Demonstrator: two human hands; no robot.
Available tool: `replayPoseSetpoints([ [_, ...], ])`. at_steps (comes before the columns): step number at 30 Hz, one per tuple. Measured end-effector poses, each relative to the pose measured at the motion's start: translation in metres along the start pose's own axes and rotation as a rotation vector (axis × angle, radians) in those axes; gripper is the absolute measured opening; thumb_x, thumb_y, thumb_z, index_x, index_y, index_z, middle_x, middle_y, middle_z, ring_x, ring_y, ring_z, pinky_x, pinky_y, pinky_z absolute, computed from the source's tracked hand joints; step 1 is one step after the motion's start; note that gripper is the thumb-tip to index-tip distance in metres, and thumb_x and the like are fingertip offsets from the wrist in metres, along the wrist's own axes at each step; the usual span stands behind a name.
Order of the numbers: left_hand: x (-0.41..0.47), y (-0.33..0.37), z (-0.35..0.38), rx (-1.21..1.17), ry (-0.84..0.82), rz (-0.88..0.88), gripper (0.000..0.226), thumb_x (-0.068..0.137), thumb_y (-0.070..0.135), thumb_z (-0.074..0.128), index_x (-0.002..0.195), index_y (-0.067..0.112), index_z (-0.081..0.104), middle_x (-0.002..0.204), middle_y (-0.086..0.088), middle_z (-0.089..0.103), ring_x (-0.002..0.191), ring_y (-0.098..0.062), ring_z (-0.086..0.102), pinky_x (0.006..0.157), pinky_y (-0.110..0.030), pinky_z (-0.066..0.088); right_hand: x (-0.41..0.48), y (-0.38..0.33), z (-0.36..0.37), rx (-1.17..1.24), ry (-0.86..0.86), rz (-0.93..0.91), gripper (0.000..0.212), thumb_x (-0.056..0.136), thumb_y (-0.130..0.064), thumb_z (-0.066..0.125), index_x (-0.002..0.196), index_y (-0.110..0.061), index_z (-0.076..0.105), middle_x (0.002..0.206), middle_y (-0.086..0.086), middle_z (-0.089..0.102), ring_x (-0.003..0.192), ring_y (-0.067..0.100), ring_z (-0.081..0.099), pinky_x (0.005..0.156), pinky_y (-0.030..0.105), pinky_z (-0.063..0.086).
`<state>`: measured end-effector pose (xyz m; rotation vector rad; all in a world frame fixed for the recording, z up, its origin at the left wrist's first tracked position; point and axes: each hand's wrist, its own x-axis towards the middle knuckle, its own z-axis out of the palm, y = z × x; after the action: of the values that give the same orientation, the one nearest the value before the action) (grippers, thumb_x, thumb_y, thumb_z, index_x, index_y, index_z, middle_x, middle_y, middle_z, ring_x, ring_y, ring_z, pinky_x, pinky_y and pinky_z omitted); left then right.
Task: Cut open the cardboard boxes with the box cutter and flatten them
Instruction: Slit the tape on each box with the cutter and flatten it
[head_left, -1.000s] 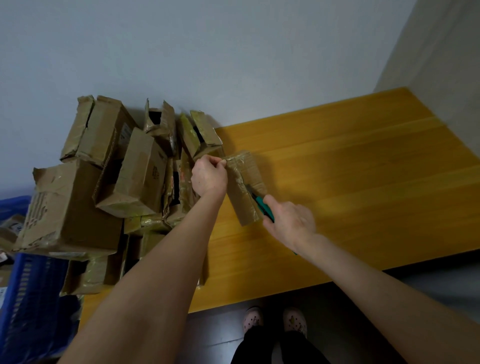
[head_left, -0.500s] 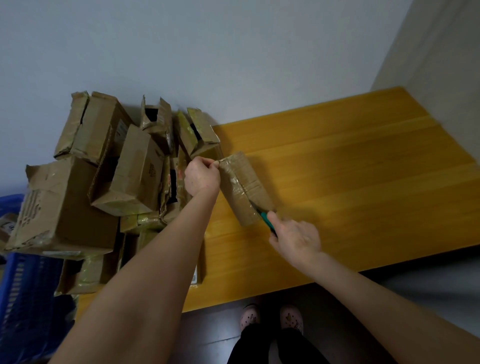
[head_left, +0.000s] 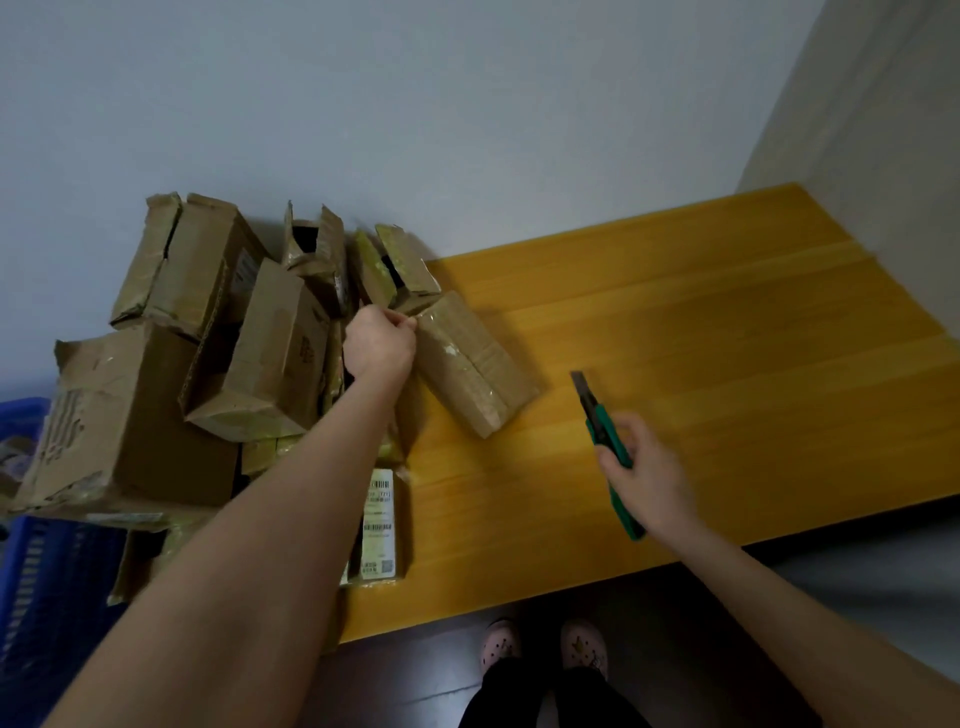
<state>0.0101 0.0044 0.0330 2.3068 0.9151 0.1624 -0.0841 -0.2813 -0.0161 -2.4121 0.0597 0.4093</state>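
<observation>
A small taped cardboard box (head_left: 470, 361) lies tilted on the yellow wooden table (head_left: 701, 332). My left hand (head_left: 379, 340) pinches its upper left corner. My right hand (head_left: 647, 475) holds a green box cutter (head_left: 608, 441) with its blade out, pointing up and away, well to the right of the box and clear of it. A pile of several opened cardboard boxes (head_left: 208, 358) sits on the left end of the table against the wall.
A blue plastic crate (head_left: 36, 571) stands at the far left beside the table. A flat box with a white shipping label (head_left: 381, 522) lies near the table's front edge. My feet (head_left: 543, 644) are on the dark floor below the table.
My right hand has pulled the box cutter off the small box and moved it right and toward me. My left hand has kept its hold on the box's corner.
</observation>
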Motion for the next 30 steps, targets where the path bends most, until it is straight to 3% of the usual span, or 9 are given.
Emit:
replayPoseSetpoints([
  [3,-0.008,-0.005,0.008,-0.013,-0.01,-0.028,0.013,0.093,0.03,0.062,0.095,0.019,0.069,0.091,-0.004,0.07,0.082,-0.022,0.068,0.077,-0.042,0.059,0.03,-0.03,0.01,0.392,0.021,0.125,0.02,0.101,-0.029,0.047,0.114,-0.015,0.047,0.096,0.007,0.064,0.083,0.025,0.066,0.075,0.045,0.056],
  [6,-0.015,-0.008,0.008,-0.051,-0.041,-0.049,0.009,0.092,0.03,0.063,0.086,0.023,0.063,0.091,-0.002,0.069,0.081,-0.021,0.068,0.076,-0.041,0.059,0.045,-0.043,0.027,0.584,0.017,0.236,0.014,0.101,-0.03,0.046,0.106,-0.017,0.046,0.098,0.009,0.064,0.089,0.027,0.067,0.081,0.049,0.055],
  [10,-0.029,-0.013,0.014,0.108,-0.103,0.018,0.011,0.094,0.03,0.06,0.097,0.02,0.062,0.092,0.0,0.065,0.083,-0.018,0.063,0.075,-0.038,0.056,0.061,-0.054,0.03,0.569,0.035,0.26,0.021,0.101,-0.029,0.045,0.11,-0.01,0.048,0.097,0.01,0.062,0.081,0.024,0.063,0.058,0.034,0.05],
  [15,-0.03,-0.007,0.005,0.713,-0.158,0.293,0.032,0.096,0.035,0.057,0.117,0.013,0.05,0.104,-0.007,0.063,0.094,-0.026,0.063,0.066,-0.034,0.046,0.074,-0.057,0.033,0.473,0.046,0.216,0.017,0.102,-0.027,0.044,0.098,-0.011,0.044,0.074,0.0,0.046,0.061,0.013,0.048,0.046,0.024,0.032],
  [17,-0.028,-0.003,0.005,0.941,-0.199,0.376,0.051,0.09,0.035,0.064,0.131,0.012,0.044,0.121,-0.01,0.056,0.108,-0.027,0.058,0.073,-0.035,0.048,0.078,-0.061,0.036,0.487,0.034,0.223,0.018,0.102,-0.028,0.044,0.099,-0.01,0.045,0.076,0.0,0.047,0.064,0.014,0.049,0.047,0.024,0.033],
  [19,-0.025,0.0,0.013,1.008,-0.265,0.465,0.075,0.082,0.033,0.073,0.142,0.011,0.033,0.139,-0.012,0.042,0.125,-0.029,0.045,0.09,-0.037,0.049,0.082,-0.066,0.038,0.531,0.016,0.243,0.022,0.102,-0.028,0.045,0.106,-0.007,0.048,0.083,0.004,0.052,0.071,0.018,0.053,0.05,0.026,0.036],
  [22,-0.021,0.007,0.032,0.97,-0.453,0.659,0.109,0.073,0.036,0.081,0.153,0.014,0.012,0.159,-0.009,0.017,0.147,-0.03,0.016,0.117,-0.046,0.027,0.085,-0.069,0.042,0.576,-0.01,0.255,0.03,0.102,-0.029,0.046,0.114,-0.002,0.053,0.091,0.01,0.059,0.072,0.02,0.056,0.05,0.026,0.038],
  [26,-0.009,0.02,0.051,1.053,-0.665,0.711,0.133,0.07,0.042,0.083,0.153,0.017,-0.017,0.163,-0.005,-0.008,0.149,-0.03,-0.006,0.121,-0.051,0.008,0.085,-0.065,0.041,0.666,-0.025,0.303,0.019,0.101,-0.028,0.048,0.111,-0.013,0.046,0.105,0.012,0.063,0.093,0.027,0.063,0.069,0.035,0.05],
  [30,-0.003,0.022,0.058,1.067,-0.705,0.731,0.13,0.071,0.044,0.082,0.153,0.018,-0.017,0.163,-0.007,-0.004,0.149,-0.03,-0.004,0.12,-0.052,0.007,0.078,-0.061,0.036,0.659,-0.02,0.299,0.018,0.099,-0.028,0.05,0.113,-0.017,0.048,0.1,0.007,0.063,0.089,0.025,0.064,0.075,0.039,0.054],
])
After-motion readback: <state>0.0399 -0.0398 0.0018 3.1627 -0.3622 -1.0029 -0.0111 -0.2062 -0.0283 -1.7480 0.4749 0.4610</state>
